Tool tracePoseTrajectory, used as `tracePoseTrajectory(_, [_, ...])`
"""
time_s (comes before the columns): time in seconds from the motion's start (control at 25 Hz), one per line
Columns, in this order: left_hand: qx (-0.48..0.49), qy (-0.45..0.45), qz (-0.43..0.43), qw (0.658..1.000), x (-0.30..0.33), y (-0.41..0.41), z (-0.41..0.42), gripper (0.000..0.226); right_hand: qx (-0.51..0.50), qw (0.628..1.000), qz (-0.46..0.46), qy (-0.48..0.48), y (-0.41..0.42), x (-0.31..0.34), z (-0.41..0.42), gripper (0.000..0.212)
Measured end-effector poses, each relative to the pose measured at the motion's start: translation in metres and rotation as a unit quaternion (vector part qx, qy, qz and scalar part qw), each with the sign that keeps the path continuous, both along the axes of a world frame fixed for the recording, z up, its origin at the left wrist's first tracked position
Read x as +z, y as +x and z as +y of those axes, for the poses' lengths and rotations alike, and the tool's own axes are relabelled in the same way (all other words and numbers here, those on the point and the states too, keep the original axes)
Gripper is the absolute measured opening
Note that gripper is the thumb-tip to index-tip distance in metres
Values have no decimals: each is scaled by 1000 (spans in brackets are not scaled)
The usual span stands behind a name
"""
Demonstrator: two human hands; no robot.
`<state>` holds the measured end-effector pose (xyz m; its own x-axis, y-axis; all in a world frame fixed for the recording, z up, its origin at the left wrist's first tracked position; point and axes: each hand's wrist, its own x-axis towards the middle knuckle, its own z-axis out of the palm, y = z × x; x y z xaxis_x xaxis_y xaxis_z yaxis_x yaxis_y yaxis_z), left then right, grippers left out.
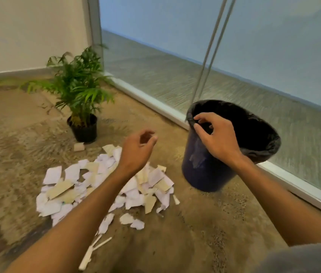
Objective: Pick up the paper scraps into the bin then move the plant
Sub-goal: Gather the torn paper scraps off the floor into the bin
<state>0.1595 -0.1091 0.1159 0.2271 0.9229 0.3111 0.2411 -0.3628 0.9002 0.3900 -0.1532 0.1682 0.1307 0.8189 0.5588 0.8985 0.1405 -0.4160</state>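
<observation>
The right hand has its fingers curled over the near rim of the dark blue round plastic bin, pinching the black bag liner there; the bin is tilted. The left hand hangs above the pile of white and beige torn paper scraps with fingers loosely curled, holding nothing. The scraps lie on the brown speckled carpet, left of the bin. Behind the pile, the green leafy plant in a black pot stands near the frosted glass wall.
</observation>
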Motion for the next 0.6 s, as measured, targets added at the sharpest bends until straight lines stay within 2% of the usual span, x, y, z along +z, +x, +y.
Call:
tracePoseTrajectory(0.12, [81,-53,78,992,-49,-88,-6,12,69,997,-4,-24,-46,-25,19,22])
tracePoseTrajectory(0.32, [219,-115,138,959,-118,-180,-25,8,150,981,-16,-126,-110,-83,45,19])
tracePoseTrajectory(0.44, [229,-130,219,939,-151,-194,-20,12,186,964,-38,-189,-136,-116,60,21])
tracePoseTrajectory(0.6, [198,-117,245,942,-170,-180,8,28,192,948,-70,-246,-157,-155,79,26])
